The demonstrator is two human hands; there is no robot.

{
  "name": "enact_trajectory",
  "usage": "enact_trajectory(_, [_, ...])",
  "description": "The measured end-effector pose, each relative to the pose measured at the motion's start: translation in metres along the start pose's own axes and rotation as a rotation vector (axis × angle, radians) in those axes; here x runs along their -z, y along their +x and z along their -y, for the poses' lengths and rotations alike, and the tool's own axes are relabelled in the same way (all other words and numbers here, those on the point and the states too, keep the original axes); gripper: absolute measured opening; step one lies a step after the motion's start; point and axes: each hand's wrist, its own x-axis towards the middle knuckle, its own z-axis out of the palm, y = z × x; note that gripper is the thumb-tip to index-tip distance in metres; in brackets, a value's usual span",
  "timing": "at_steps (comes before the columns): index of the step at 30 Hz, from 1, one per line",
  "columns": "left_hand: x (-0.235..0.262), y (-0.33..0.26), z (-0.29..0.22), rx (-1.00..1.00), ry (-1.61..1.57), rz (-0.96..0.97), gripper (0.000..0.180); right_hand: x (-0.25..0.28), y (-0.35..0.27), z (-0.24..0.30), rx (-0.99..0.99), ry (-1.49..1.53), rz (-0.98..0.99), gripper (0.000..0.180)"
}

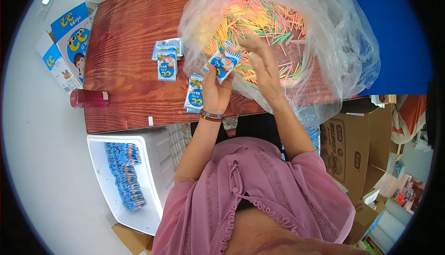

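My left hand [215,90] holds a small blue-and-white printed packet [224,62] upright at the edge of a big clear plastic bag [333,37]. The bag is full of thin coloured sticks [259,21] in pink, yellow, orange and green. My right hand [262,62] reaches into the bag's mouth, its fingers right beside the packet's top; whether it pinches any sticks is hidden. Another packet [194,95] lies on the wooden table [125,32] just left of my left wrist. A small stack of packets [167,58] lies further left.
A dark red cylinder [89,98] lies at the table's left edge. A white bin [148,162] below the table holds a row of blue packets [126,176]. Printed blue-and-white cartons [69,42] lie on the floor at left. Cardboard boxes [354,148] stand at right.
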Motion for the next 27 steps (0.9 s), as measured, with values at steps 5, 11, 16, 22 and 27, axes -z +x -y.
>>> enact_trajectory(5, [-0.016, 0.0, 0.002, -0.025, 0.024, 0.062, 0.029, 0.0, 0.005, 0.002, -0.109, -0.531, 0.13, 0.032])
enact_trajectory(11, [-0.001, 0.002, -0.005, -0.007, -0.054, 0.214, 0.034, 0.01, 0.019, 0.009, 0.143, -0.359, 0.22, 0.019])
enact_trajectory(16, [-0.007, -0.001, -0.021, -0.118, 0.17, 0.24, 0.043, 0.012, 0.034, 0.023, -0.051, -0.385, 0.238, 0.021])
enact_trajectory(22, [-0.028, -0.008, -0.049, -0.256, 0.787, 0.269, 0.041, 0.003, 0.035, 0.003, -0.208, -0.156, 0.352, 0.022])
enact_trajectory(27, [-0.011, -0.008, -0.067, -0.136, 0.743, 0.131, 0.021, -0.024, 0.038, -0.011, -0.32, -0.084, 0.316, 0.022])
